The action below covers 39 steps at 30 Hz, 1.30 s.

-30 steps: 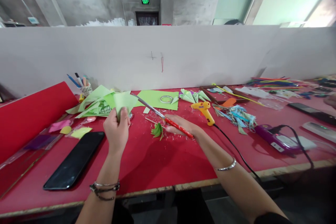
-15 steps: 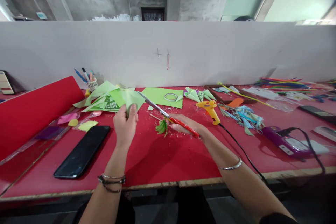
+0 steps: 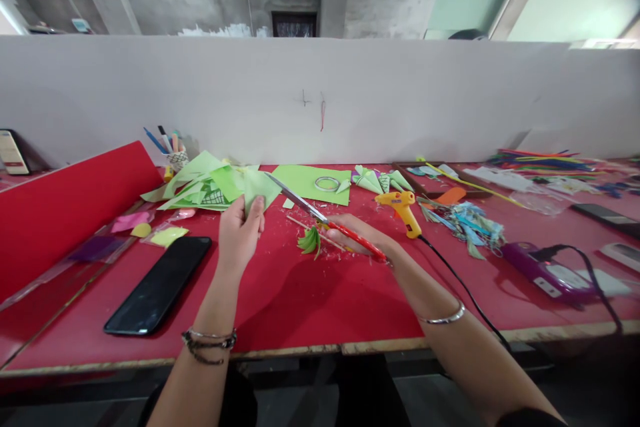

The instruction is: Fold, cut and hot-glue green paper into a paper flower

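Observation:
Between thumb and fingers, my left hand (image 3: pixel 241 230) pinches a piece of light green paper (image 3: pixel 261 188), in front of a heap of green paper scraps (image 3: pixel 203 183). My right hand (image 3: pixel 360 233) is closed on a pair of scissors (image 3: pixel 320 215) with red handles. The blades look nearly closed and point left and away, their tips at the right edge of the held paper. Below the scissors, a small green leafy paper piece (image 3: pixel 310 241) lies by a thin stick (image 3: pixel 300 221) on the red table.
A yellow glue gun (image 3: pixel 403 210) with a black cord lies right of my right hand, near a purple power strip (image 3: pixel 547 270). A black phone (image 3: pixel 159 285) lies at left. Farther back are a green sheet (image 3: pixel 305 180), a tape ring (image 3: pixel 327 183) and green paper cones (image 3: pixel 367 180).
The held paper has turned slightly and its free edge reaches a little farther right. Both hands keep their grip, and the scissors have shifted slightly rightward with the view.

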Available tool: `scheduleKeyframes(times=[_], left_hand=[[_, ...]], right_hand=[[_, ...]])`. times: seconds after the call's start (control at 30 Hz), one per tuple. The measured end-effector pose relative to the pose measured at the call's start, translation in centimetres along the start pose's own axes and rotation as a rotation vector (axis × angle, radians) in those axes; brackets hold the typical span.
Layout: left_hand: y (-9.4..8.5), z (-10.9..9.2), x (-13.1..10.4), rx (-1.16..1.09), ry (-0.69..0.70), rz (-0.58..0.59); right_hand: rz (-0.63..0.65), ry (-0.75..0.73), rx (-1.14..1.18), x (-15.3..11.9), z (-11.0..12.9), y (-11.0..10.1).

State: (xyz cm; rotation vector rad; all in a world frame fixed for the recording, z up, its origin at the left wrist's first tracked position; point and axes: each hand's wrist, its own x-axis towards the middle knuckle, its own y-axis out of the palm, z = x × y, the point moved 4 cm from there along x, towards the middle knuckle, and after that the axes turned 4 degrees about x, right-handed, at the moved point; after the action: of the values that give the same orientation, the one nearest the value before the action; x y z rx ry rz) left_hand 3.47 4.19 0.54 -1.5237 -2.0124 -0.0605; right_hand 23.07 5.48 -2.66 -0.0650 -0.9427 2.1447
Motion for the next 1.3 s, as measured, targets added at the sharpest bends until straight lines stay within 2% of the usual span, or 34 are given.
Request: scheduleKeyframes(times=[0.17,0.77,0.97,1.13,1.3], left_hand=[[-0.1,0.1,0.3,-0.022,-0.022,0.029],[-0.1,0.7,0.5,-0.104,-0.075,0.066],[-0.2,0.8,0.6,-0.119,-0.078,0.073],[-0.3,1.0,0.5,-0.134,-0.082,0.08],[-0.6,1.1,0.5,-0.072,-0.065,0.1]], right_hand=[[-0.002,-0.029,0.049,0.0,-0.2,0.1],[-0.022,0.084,0.026,0.0,-0.5,0.5],[-0.035,0.073,0.067,-0.1,0.1,0.2],[-0.03,0.118,0.04,-0.2,0.1,0.0],[-0.035,0.098,0.026,-0.2,0.3,-0.4]])
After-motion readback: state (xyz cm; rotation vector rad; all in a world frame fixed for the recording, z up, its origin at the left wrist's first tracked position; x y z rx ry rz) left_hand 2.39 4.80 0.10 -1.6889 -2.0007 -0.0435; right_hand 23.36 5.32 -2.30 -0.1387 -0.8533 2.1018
